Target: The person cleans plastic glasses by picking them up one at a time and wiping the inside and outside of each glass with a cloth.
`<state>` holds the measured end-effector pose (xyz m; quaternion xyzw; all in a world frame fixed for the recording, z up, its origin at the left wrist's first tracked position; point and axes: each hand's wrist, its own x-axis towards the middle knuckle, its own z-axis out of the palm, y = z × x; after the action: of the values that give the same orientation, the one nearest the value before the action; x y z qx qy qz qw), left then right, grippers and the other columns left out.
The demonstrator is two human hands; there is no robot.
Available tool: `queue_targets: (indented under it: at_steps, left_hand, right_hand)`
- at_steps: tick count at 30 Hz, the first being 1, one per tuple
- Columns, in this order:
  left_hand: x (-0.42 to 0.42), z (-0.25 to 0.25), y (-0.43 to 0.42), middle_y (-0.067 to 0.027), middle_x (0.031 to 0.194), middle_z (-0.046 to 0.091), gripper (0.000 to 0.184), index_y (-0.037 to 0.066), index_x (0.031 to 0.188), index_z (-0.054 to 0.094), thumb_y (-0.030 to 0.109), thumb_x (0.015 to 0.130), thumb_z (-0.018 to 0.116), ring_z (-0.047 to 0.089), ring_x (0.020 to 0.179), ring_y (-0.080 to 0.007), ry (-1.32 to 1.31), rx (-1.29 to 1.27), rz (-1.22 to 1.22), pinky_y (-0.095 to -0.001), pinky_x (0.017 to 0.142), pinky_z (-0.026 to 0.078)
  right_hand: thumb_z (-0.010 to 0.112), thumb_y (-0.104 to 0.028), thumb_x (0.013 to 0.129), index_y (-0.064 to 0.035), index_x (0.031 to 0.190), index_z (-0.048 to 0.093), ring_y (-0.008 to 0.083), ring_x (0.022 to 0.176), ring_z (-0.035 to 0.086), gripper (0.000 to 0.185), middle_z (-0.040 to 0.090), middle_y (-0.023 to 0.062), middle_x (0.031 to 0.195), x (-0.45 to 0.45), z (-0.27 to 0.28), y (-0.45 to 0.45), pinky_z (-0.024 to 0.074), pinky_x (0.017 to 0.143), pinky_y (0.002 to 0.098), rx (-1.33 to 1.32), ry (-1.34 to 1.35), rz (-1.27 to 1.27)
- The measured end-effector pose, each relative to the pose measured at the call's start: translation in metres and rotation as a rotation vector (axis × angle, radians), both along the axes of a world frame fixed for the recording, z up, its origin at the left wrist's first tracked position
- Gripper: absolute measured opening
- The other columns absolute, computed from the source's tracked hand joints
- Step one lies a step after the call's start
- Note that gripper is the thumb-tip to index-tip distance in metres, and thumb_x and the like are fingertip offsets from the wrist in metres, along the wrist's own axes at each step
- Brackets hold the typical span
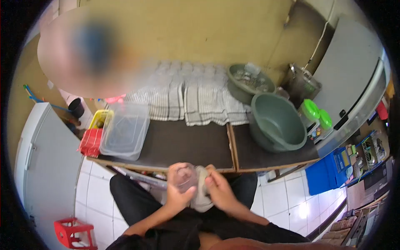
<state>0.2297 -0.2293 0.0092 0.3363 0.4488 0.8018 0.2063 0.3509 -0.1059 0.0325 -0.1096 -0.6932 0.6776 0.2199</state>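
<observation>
Left hand (177, 196) curled round a clear cup (186, 177), before the front edge of the worktop (191, 141).
I judge it light, stiff, slippery, perhaps fragile, best held round its wall; beside it, soft pale cloth (202, 192) is clasped in the right hand (221, 190).

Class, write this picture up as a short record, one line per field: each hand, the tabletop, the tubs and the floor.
Left hand: holds a clear cup
Right hand: grips a pale cloth beside the cup
Tabletop: translucent box at the left, checked cloths toward the back
Tubs: two, both green; the rear tub holds clear items, the front tub sits nearer the person
Floor: white tiles, with a red stool at the left
</observation>
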Motion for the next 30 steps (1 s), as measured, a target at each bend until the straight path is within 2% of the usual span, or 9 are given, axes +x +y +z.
queue_targets:
  at_steps: [3, 6, 8, 11, 14, 20, 26, 28, 30]
  left_hand:
    - [-0.011, 0.007, -0.003, -0.0107, 0.128, 0.057, 0.087, 0.003, 0.148, 0.039, 0.036, 0.085, 0.089, 0.06, 0.117, -0.0204, -0.071, 0.064, 0.064, -0.0372, 0.103, 0.051]
    - [-0.001, 0.033, -0.001, -0.0114, 0.122, 0.06, 0.084, 0.005, 0.15, 0.037, 0.034, 0.089, 0.086, 0.061, 0.118, -0.0219, -0.193, 0.077, 0.152, -0.0373, 0.103, 0.052]
    - [0.006, 0.025, 0.002, -0.0116, 0.12, 0.06, 0.08, 0.006, 0.151, 0.037, 0.02, 0.089, 0.085, 0.06, 0.115, -0.0208, -0.271, 0.105, 0.149, -0.0363, 0.101, 0.052]
    - [0.002, 0.014, -0.001, -0.0113, 0.115, 0.058, 0.084, 0.006, 0.151, 0.032, -0.005, 0.083, 0.08, 0.06, 0.107, -0.0189, -0.033, -0.101, 0.055, -0.0344, 0.097, 0.052]
    - [0.008, 0.018, -0.01, -0.0101, 0.118, 0.055, 0.089, 0.01, 0.153, 0.028, -0.004, 0.082, 0.079, 0.062, 0.106, -0.0171, 0.11, -0.182, -0.011, -0.0332, 0.093, 0.054]
    - [-0.003, 0.008, -0.027, -0.0114, 0.117, 0.056, 0.092, 0.005, 0.153, 0.027, 0.001, 0.081, 0.084, 0.063, 0.102, -0.0191, 0.476, -0.332, 0.092, -0.0346, 0.093, 0.053]
    - [-0.012, -0.008, -0.033, -0.009, 0.117, 0.061, 0.084, 0.005, 0.157, 0.031, 0.013, 0.089, 0.081, 0.064, 0.104, -0.0186, 0.129, -0.131, 0.203, -0.0323, 0.095, 0.053]
    - [-0.013, -0.027, -0.034, -0.01, 0.12, 0.064, 0.066, 0.001, 0.152, 0.041, 0.013, 0.096, 0.075, 0.066, 0.107, -0.0192, 0.105, -0.118, 0.218, -0.0325, 0.096, 0.054]
    - [-0.01, -0.039, -0.033, -0.0116, 0.123, 0.067, 0.045, -0.002, 0.143, 0.053, 0.015, 0.103, 0.068, 0.067, 0.111, -0.0205, -0.303, -0.209, 0.127, -0.0343, 0.099, 0.055]
  right_hand:
    - [0.04, -0.033, 0.118, 0.0005, 0.119, 0.054, 0.0175, 0.104, 0.049, 0.036, 0.045, 0.0088, 0.113, -0.018, -0.01, -0.015, 0.0417, 0.095, 0.0318, 0.136, 0.176, -0.06]
    - [0.031, -0.028, 0.119, 0.0011, 0.127, 0.05, 0.019, 0.108, 0.048, 0.036, 0.046, 0.0113, 0.115, -0.02, -0.006, -0.026, 0.0395, 0.102, 0.0342, 0.216, 0.237, -0.09]
    - [0.03, -0.028, 0.119, 0.0003, 0.128, 0.05, 0.0184, 0.107, 0.049, 0.036, 0.047, 0.01, 0.114, -0.014, -0.014, -0.022, 0.0409, 0.102, 0.0344, 0.243, 0.213, -0.098]
    - [0.033, -0.035, 0.119, 0.0054, 0.143, 0.048, 0.0218, 0.123, 0.056, 0.049, 0.059, 0.0144, 0.129, -0.005, -0.016, -0.018, 0.0426, 0.11, 0.0361, 0.096, 0.028, -0.144]
    - [0.035, -0.038, 0.119, 0.0069, 0.145, 0.048, 0.0233, 0.128, 0.057, 0.053, 0.061, 0.0174, 0.133, 0.005, -0.025, -0.006, 0.0423, 0.113, 0.0365, -0.061, -0.11, -0.118]
    - [0.037, -0.038, 0.119, -0.0014, 0.126, 0.06, 0.014, 0.107, 0.057, 0.044, 0.063, 0.0073, 0.113, -0.013, -0.008, -0.019, 0.0477, 0.099, 0.033, -0.232, -0.057, -0.125]
    - [0.043, -0.033, 0.118, -0.0028, 0.103, 0.056, 0.0098, 0.091, 0.05, 0.036, 0.055, 0.0009, 0.094, -0.061, -0.046, -0.044, 0.0465, 0.081, 0.0319, -0.053, 0.128, -0.221]
    - [0.046, -0.029, 0.117, -0.0028, 0.094, 0.051, 0.0097, 0.082, 0.047, 0.035, 0.049, -0.001, 0.085, -0.062, -0.056, -0.059, 0.0441, 0.073, 0.0326, -0.118, 0.21, -0.316]
    - [0.047, -0.028, 0.117, -0.0026, 0.094, 0.052, 0.0108, 0.079, 0.048, 0.034, 0.05, 0.0003, 0.082, -0.062, -0.069, -0.063, 0.0446, 0.07, 0.0333, -0.123, 0.225, -0.372]
